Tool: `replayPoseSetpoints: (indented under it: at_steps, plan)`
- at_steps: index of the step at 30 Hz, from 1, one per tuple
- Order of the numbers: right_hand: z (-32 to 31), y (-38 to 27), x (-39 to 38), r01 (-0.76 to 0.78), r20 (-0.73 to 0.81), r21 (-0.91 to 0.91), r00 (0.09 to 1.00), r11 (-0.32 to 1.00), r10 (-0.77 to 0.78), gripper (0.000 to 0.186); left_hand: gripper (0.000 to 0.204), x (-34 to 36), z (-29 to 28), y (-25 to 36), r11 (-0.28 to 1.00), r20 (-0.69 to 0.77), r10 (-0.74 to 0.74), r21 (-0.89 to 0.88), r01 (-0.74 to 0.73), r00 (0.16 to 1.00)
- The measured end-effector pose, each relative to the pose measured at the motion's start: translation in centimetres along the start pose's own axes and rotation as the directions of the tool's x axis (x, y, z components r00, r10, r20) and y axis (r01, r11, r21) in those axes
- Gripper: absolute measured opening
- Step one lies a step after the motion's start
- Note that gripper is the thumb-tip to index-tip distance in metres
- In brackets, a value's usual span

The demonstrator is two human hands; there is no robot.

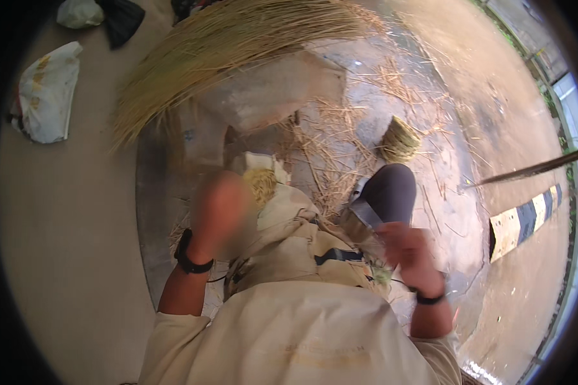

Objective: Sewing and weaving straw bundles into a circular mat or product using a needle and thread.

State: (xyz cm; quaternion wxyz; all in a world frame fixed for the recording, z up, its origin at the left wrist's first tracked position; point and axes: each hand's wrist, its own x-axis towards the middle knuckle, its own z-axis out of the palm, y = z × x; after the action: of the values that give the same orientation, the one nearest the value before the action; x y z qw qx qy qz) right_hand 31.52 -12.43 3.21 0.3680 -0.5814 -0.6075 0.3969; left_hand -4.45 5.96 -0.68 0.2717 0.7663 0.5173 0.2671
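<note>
My left hand (pixel 221 205), smeared by motion, is over my lap on the left, its fingers too blurred to read. Right beside it sits a yellowish bundle of straw (pixel 261 185), partly covered by the hand. On the right, my right hand (pixel 412 255) has its fingers curled in by my knee. A flat, pale grey blade-like piece (pixel 366 213) extends from those fingers toward the upper left; its handle is hidden. Beyond the knee stands a coiled roll of straw rope (pixel 399 140). Tan cloth (pixel 282 224) covers my lap.
A long sheaf of straw (pixel 237 54) lies across the far side, beside a brownish sheet (pixel 270 93). Loose stalks (pixel 327 147) litter the grey mat. White bags (pixel 48 93) and a black bag (pixel 122 20) are at far left. A striped barrier (pixel 526 221) stands right.
</note>
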Motion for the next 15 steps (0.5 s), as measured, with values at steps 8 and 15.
replayPoseSetpoints:
  at_steps: [8,15]
  plan:
    - [10.0,-2.1,6.2,0.165,0.017,-0.072,0.986,0.984,-0.164,0.012,0.02,-1.5,2.5,4.5,0.988,0.115,0.128,-0.101,-0.117,0.985]
    - [9.6,-2.4,5.5,0.092,0.066,-0.079,0.994,0.993,-0.087,0.011,0.019,-1.5,2.6,4.6,0.983,0.138,0.143,-0.135,-0.124,0.98]
